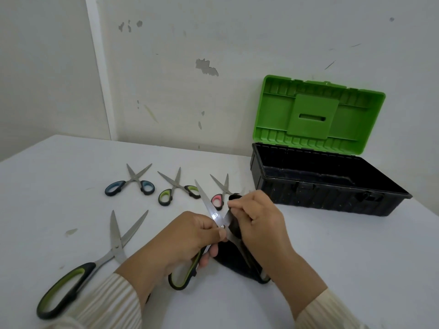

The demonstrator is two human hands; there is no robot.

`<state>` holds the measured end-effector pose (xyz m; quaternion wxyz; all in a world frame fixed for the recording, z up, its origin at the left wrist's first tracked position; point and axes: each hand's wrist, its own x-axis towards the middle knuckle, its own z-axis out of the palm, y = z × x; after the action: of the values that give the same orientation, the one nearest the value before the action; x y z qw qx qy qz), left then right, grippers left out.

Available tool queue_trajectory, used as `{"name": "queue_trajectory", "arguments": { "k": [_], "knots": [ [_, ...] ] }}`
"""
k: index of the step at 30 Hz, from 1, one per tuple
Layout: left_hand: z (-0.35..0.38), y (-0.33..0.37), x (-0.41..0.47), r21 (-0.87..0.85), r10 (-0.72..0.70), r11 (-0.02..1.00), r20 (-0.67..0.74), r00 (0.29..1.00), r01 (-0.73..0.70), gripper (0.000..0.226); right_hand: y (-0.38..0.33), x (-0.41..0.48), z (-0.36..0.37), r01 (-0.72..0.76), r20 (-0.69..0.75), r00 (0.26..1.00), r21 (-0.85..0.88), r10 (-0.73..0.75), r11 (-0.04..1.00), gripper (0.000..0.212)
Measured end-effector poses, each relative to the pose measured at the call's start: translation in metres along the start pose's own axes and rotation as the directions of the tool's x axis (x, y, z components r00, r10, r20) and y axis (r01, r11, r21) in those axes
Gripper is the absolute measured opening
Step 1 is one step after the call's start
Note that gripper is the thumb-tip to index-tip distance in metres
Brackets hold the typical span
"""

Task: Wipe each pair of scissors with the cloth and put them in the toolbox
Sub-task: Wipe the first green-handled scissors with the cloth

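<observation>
Steel blades spread, one pair mid-wipe, the rest waiting.
Big green scissors (116,236), blue scissors (147,186), small green scissors (165,197) and pink scissors (217,200) lay splayed on the tabletop (332,257), likely unwiped; left hand (187,238) gripped the held scissors (210,208) near the pivot to steady them, right hand (256,219) pinched the dark cloth (234,260) round one blade; toolbox (327,186) stood lid-up at right, ready to load.

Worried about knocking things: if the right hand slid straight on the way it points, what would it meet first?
Probably the pink-handled scissors, lying just beyond the right hand, which pinches the cloth; depth is unclear, so it might pass above them.
</observation>
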<state>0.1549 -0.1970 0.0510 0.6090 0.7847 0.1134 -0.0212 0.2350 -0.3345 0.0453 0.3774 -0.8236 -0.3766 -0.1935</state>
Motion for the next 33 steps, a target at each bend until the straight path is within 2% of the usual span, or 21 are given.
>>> {"name": "queue_trajectory", "arguments": {
  "k": [2,4,5,6,8,10,12,14,16,18,21,23,25,28,32,33],
  "knots": [
    [0.000,-0.001,0.000,0.006,-0.005,1.000,0.000,1.000,0.005,0.038,-0.006,-0.005,0.004,0.016,0.040,0.999,-0.082,-0.013,0.996,0.017],
    [-0.003,-0.003,0.001,0.018,-0.005,1.000,0.003,1.000,0.005,0.037,-0.017,-0.013,0.009,0.040,0.150,0.988,-0.067,-0.029,0.997,0.020],
    [-0.005,-0.004,0.002,0.027,-0.004,1.000,0.010,1.000,0.004,0.037,-0.017,-0.012,0.008,0.046,0.155,0.987,-0.047,-0.038,0.998,0.021],
    [-0.006,-0.005,0.002,0.036,-0.005,0.999,0.023,1.000,0.004,0.036,-0.013,-0.008,0.006,0.017,0.109,0.994,-0.024,-0.014,1.000,0.020],
    [-0.006,-0.005,0.001,0.044,-0.004,0.999,0.065,0.998,0.001,0.034,0.004,0.004,-0.005,-0.133,-0.061,0.989,0.004,0.133,0.991,0.018],
    [-0.005,-0.003,0.002,0.037,-0.004,0.999,0.078,0.997,0.001,0.035,0.018,0.009,-0.021,-0.265,-0.211,0.940,0.042,0.268,0.963,0.019],
    [-0.006,-0.002,0.003,0.044,-0.006,0.999,0.046,0.999,0.004,0.038,0.017,0.003,-0.029,-0.302,-0.273,0.904,0.132,0.328,0.944,0.020],
    [-0.007,-0.003,0.003,0.043,-0.009,0.999,0.025,1.000,0.008,0.038,0.003,-0.006,-0.024,-0.208,-0.185,0.953,0.176,0.240,0.962,0.019],
    [-0.006,-0.004,0.003,0.012,-0.008,1.000,0.029,1.000,0.008,0.030,-0.007,-0.011,-0.012,-0.060,0.016,0.998,0.105,0.059,0.993,0.014],
    [-0.003,-0.004,0.002,0.001,-0.013,1.000,0.036,0.999,0.013,0.024,-0.001,-0.009,-0.001,0.027,0.047,0.998,0.052,-0.029,0.998,0.012],
    [-0.002,-0.004,0.002,0.007,-0.019,1.000,0.028,0.999,0.019,0.023,0.003,-0.007,0.005,0.013,0.007,1.000,-0.001,-0.013,1.000,0.009],
    [-0.003,-0.003,0.001,0.010,-0.016,1.000,0.027,0.999,0.016,0.025,-0.002,-0.013,0.008,0.051,0.067,0.996,0.023,-0.052,0.998,0.011],
    [-0.004,-0.002,0.001,0.020,-0.013,1.000,0.019,1.000,0.013,0.026,-0.003,-0.010,0.005,0.026,0.086,0.996,0.073,-0.033,0.997,0.012],
    [-0.001,0.000,0.000,0.056,-0.009,0.998,0.015,1.000,0.008,0.029,0.008,-0.002,0.000,-0.034,-0.017,0.999,0.009,0.034,0.999,0.010],
    [-0.002,0.000,-0.001,0.054,0.006,0.999,0.009,1.000,-0.006,0.033,-0.005,-0.014,0.009,0.017,0.143,0.989,0.036,-0.022,0.999,0.018],
    [-0.003,0.000,0.000,0.065,0.004,0.998,0.017,1.000,-0.005,0.034,-0.004,-0.013,0.008,0.012,0.135,0.991,0.044,-0.018,0.999,0.019]
  ]
}}
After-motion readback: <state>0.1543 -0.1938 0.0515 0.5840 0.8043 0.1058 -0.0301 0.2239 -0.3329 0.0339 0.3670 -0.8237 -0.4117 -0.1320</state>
